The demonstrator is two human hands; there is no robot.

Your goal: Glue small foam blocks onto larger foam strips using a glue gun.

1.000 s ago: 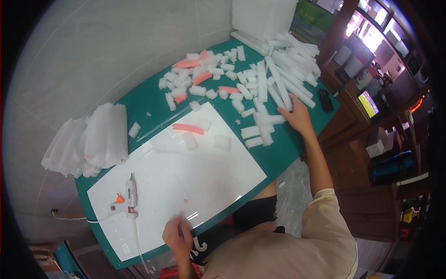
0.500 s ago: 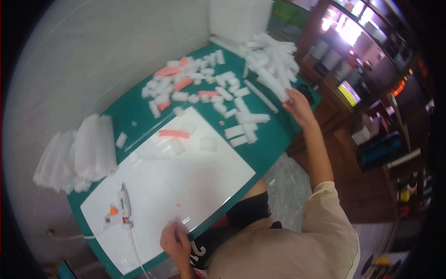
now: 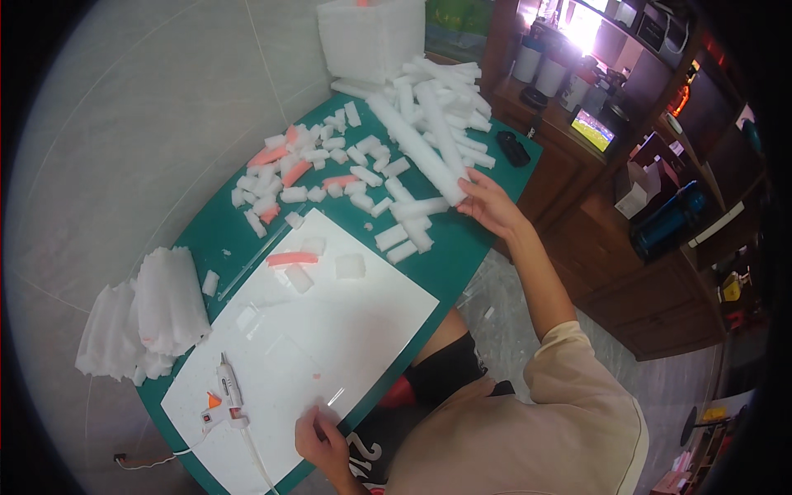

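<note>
My right hand (image 3: pixel 491 202) reaches across the green table (image 3: pixel 470 247) and closes its fingers on the near end of a long white foam strip (image 3: pixel 417 144). That strip lies among several other long strips (image 3: pixel 445 91). My left hand (image 3: pixel 323 441) grips the near edge of a large white board (image 3: pixel 330 330) lying on the table. A white hot-glue gun (image 3: pixel 227 392) with an orange trigger rests on the board's left end. Small white foam blocks (image 3: pixel 351 266) and an orange piece (image 3: pixel 293 259) sit on the board's far end.
Many short white and orange foam pieces (image 3: pixel 305 169) are scattered over the table's far side. A stack of white foam sheets (image 3: pixel 157 309) lies at the left edge, a white foam box (image 3: pixel 371 33) at the back. A dark remote (image 3: pixel 513 148) lies at the right; wooden shelves stand beyond.
My right hand has shifted from the short foam pieces to the end of a long strip. My left hand stays on the board's edge. The view has tilted.
</note>
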